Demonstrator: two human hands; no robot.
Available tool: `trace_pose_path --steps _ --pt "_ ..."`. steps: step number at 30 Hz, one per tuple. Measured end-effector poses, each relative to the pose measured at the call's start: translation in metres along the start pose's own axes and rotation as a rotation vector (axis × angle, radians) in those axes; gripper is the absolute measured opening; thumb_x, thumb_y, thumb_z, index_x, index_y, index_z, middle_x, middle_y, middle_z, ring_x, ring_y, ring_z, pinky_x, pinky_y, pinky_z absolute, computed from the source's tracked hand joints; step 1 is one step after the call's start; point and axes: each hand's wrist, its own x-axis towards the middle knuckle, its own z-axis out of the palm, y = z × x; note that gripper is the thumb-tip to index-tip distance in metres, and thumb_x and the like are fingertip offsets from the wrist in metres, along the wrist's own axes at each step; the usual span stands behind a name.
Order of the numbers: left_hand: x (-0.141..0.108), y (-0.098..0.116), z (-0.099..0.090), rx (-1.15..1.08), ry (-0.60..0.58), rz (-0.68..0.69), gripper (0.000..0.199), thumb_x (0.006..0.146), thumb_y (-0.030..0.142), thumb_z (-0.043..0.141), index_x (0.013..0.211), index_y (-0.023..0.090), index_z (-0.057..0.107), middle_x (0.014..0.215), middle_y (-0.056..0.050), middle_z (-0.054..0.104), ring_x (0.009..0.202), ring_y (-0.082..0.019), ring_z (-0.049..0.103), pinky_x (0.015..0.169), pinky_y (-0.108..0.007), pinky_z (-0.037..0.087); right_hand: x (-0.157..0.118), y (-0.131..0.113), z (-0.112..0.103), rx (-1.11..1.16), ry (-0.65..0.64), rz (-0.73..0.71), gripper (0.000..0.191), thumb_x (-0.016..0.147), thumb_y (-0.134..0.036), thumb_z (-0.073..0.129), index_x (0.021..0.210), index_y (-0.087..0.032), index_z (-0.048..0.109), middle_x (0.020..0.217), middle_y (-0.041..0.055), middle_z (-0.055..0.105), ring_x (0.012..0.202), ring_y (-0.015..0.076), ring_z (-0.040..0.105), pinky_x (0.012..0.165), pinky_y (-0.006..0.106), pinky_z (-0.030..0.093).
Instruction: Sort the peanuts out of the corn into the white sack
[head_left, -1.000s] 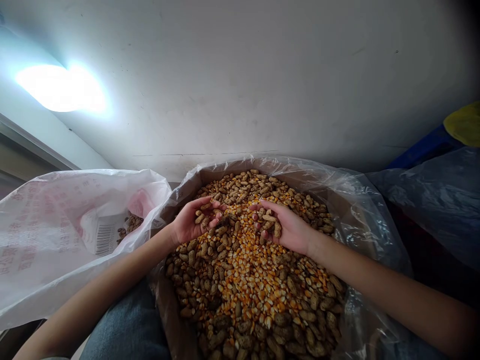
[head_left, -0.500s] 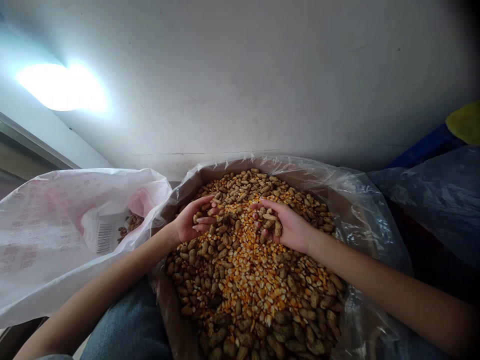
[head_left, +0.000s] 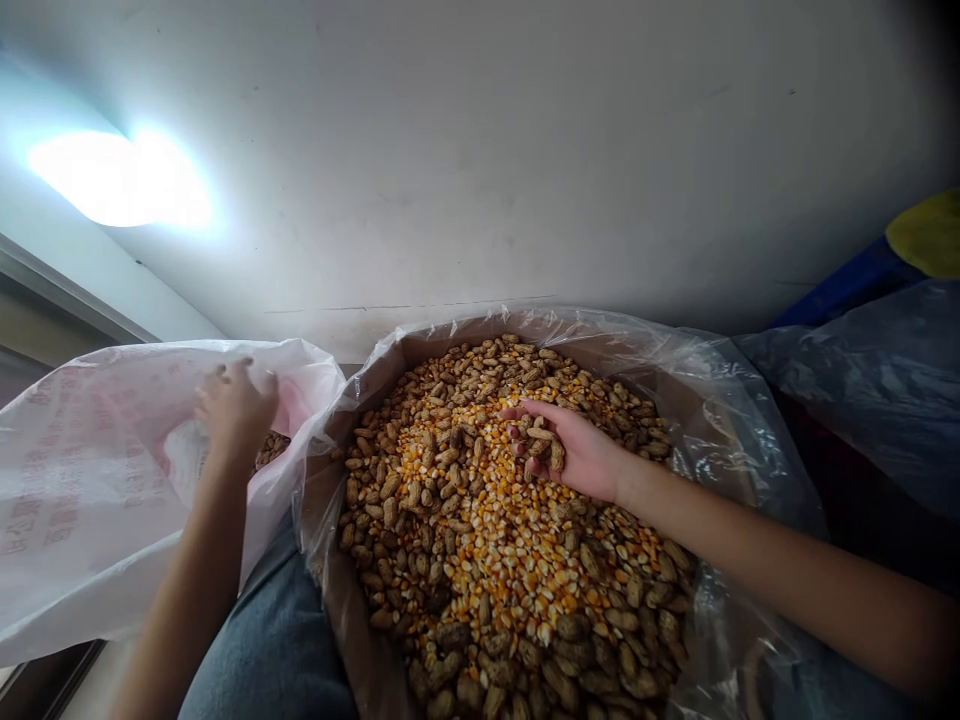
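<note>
My right hand (head_left: 566, 450) is cupped palm up above the mixed heap, its fingers curled round several unshelled peanuts (head_left: 541, 440). Off to the left, my left hand (head_left: 236, 400) hangs over the mouth of a white plastic bag (head_left: 82, 480) with red print. Motion smears its fingers, and whatever may be under the palm is hidden. Inside that bag some peanuts (head_left: 271, 450) show beside the wrist. Below my right hand, loose yellow corn kernels (head_left: 517, 520) and more peanuts lie mixed in a large box lined with a clear plastic liner (head_left: 720, 400).
A pale wall (head_left: 480, 180) rises right behind the box, with a bright glare (head_left: 120, 180) at upper left. My jeans-clad leg (head_left: 270, 640) sits between the bag and the box. Plastic sheeting (head_left: 877, 370) and a blue and yellow object (head_left: 855, 280) are at the right.
My left hand, which held peanuts above the heap, has swung left to over the white bag. My right hand keeps its peanuts in almost the same spot.
</note>
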Motion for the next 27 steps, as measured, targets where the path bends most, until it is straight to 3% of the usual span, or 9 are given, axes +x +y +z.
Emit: trace_pose_path --steps 2,4,7,10,12,14,18,22,27 --pt "-0.01 0.01 0.013 0.144 -0.042 -0.036 0.056 0.069 0.05 0.045 0.112 0.014 0.04 0.128 -0.019 0.021 0.116 -0.046 0.005 0.079 -0.068 0.013 0.001 0.001 0.0 0.006 0.009 0.005 0.019 0.071 -0.03 0.051 0.083 -0.016 0.058 0.066 0.0012 0.053 0.053 0.0101 0.052 0.039 0.018 0.041" --pt "-0.024 0.031 0.024 0.136 -0.108 0.136 0.055 0.07 0.048 0.046 0.117 0.021 0.037 0.132 -0.013 0.017 0.119 -0.04 0.003 0.086 -0.064 0.011 0.001 0.001 -0.001 0.009 0.017 0.011 0.019 0.072 -0.03 0.05 0.083 -0.016 0.057 0.066 0.0014 0.053 0.053 0.0099 0.052 0.039 0.018 0.04" --pt "-0.044 0.064 0.036 -0.044 -0.202 0.434 0.047 0.075 0.044 0.04 0.118 0.025 0.034 0.129 -0.008 0.023 0.119 -0.029 0.019 0.092 -0.05 0.024 0.003 0.001 -0.001 0.002 0.024 0.013 0.019 0.073 -0.03 0.049 0.084 -0.016 0.057 0.064 0.0014 0.053 0.052 0.0094 0.051 0.038 0.017 0.04" --pt "-0.064 0.08 0.051 -0.196 -0.446 0.685 0.05 0.077 0.044 0.035 0.122 0.024 0.027 0.126 -0.007 0.028 0.117 -0.021 0.026 0.094 -0.038 0.028 0.005 0.001 -0.002 -0.005 0.03 0.016 0.02 0.073 -0.03 0.049 0.086 -0.017 0.057 0.063 0.0014 0.052 0.053 0.0096 0.052 0.038 0.017 0.04" --pt "-0.077 0.082 0.064 -0.188 -0.586 0.815 0.061 0.074 0.05 0.037 0.126 0.021 0.022 0.128 -0.009 0.025 0.118 -0.022 0.024 0.095 -0.037 0.027 0.005 0.001 -0.003 -0.005 0.027 0.015 0.021 0.072 -0.031 0.05 0.087 -0.018 0.057 0.062 0.0011 0.052 0.053 0.0099 0.052 0.038 0.018 0.04" --pt "-0.088 0.082 0.076 -0.128 -0.652 0.936 0.072 0.069 0.056 0.039 0.128 0.019 0.019 0.131 -0.012 0.02 0.119 -0.027 0.019 0.095 -0.042 0.023 0.005 0.001 -0.003 -0.005 0.024 0.011 0.021 0.071 -0.032 0.051 0.087 -0.018 0.057 0.062 0.0009 0.053 0.053 0.0103 0.052 0.038 0.018 0.041" --pt "-0.101 0.089 0.09 -0.034 -0.587 1.096 0.074 0.066 0.062 0.038 0.126 0.019 0.026 0.13 -0.013 0.023 0.118 -0.031 0.017 0.094 -0.048 0.017 0.004 0.0 -0.002 0.001 0.005 0.008 0.02 0.071 -0.031 0.051 0.086 -0.018 0.057 0.065 0.0011 0.054 0.053 0.01 0.052 0.038 0.018 0.041" --pt "-0.105 0.097 0.091 0.034 -0.518 1.137 0.054 0.073 0.052 0.035 0.115 0.018 0.04 0.115 -0.012 0.04 0.104 -0.025 0.036 0.086 -0.04 0.032 0.003 0.0 -0.002 0.005 0.003 0.009 0.02 0.072 -0.031 0.05 0.085 -0.018 0.057 0.063 0.0009 0.053 0.053 0.0099 0.052 0.039 0.018 0.041" --pt "-0.102 0.097 0.086 0.013 -0.557 1.134 0.034 0.082 0.037 0.026 0.096 0.017 0.05 0.087 -0.007 0.051 0.081 -0.016 0.046 0.07 -0.028 0.039 0.003 0.0 -0.004 0.013 0.0 0.001 0.018 0.073 -0.03 0.049 0.084 -0.018 0.056 0.065 0.0007 0.054 0.053 0.0096 0.052 0.039 0.018 0.042"
